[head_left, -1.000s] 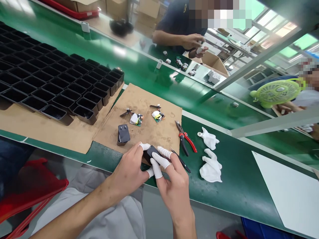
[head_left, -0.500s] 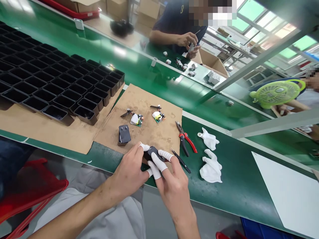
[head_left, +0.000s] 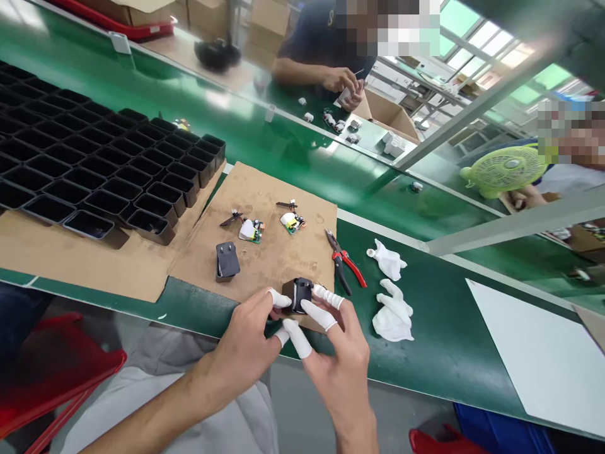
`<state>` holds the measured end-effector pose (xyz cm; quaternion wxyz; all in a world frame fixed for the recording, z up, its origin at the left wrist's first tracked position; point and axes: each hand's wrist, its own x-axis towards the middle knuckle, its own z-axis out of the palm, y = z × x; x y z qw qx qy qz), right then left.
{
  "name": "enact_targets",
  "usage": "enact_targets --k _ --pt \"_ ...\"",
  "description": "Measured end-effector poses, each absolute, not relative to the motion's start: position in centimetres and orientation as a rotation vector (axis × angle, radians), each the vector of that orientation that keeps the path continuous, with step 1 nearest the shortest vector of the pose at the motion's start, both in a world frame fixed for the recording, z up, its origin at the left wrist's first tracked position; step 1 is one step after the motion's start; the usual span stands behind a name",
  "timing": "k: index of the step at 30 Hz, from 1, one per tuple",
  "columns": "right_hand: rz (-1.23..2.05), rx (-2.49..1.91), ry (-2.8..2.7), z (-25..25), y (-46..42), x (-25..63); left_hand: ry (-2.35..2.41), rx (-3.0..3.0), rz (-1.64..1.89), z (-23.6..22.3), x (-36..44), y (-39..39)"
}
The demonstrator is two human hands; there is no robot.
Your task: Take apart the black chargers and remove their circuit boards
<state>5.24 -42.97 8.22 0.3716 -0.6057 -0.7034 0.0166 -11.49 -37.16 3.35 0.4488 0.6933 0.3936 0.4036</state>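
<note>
At the front edge of the cardboard, my left hand [head_left: 248,331] grips a small black charger case [head_left: 289,291] from the left. My right hand [head_left: 338,334] has its fingers against the right side of the same case, at its black pin-side cover [head_left: 302,293]. The cover looks tilted in the case's mouth, with something white showing along its edge. White finger cots sit on fingers of both hands. Another black charger case [head_left: 227,261], with two metal pins up, stands to the left. Farther back lie two small circuit boards [head_left: 252,231] [head_left: 293,222] with wires and black pieces.
Pliers [head_left: 341,255] with red and black handles lie right of the cardboard [head_left: 265,189]. Beyond them are two white cloth-like pieces [head_left: 387,260] [head_left: 393,315] and a white sheet [head_left: 534,353]. Rows of open black cases [head_left: 94,176] fill the left. A co-worker [head_left: 312,57] sits across the bench.
The case between my hands has turned, so its mouth and tilted cover now show. My right fingers have moved from over its top to its right side. The view has shifted slightly.
</note>
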Motion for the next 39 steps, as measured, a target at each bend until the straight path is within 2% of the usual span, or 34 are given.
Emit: enact_targets --k 5,14,21,28,35,39 --pt "-0.165 -1.567 -1.635 6.4 -43.0 3.1 0.898 1.621 0.96 3.3 -11.5 -37.0" --pt "-0.206 -1.508 -1.703 5.4 -42.6 4.1 0.772 1.763 0.794 4.6 -12.2 -33.3" --pt "-0.271 -1.441 -1.736 5.4 -43.3 4.3 0.874 1.976 0.931 4.6 -11.5 -34.3" --pt "-0.11 -1.394 -1.857 4.8 -43.5 5.0 1.001 1.978 0.976 3.4 -11.5 -35.5" --pt "-0.111 -1.358 -1.874 6.0 -43.9 5.2 0.969 2.043 1.136 4.6 -12.0 -36.1" --pt "0.011 -1.354 -1.802 5.5 -43.4 4.8 1.043 2.023 1.045 3.8 -11.9 -36.3"
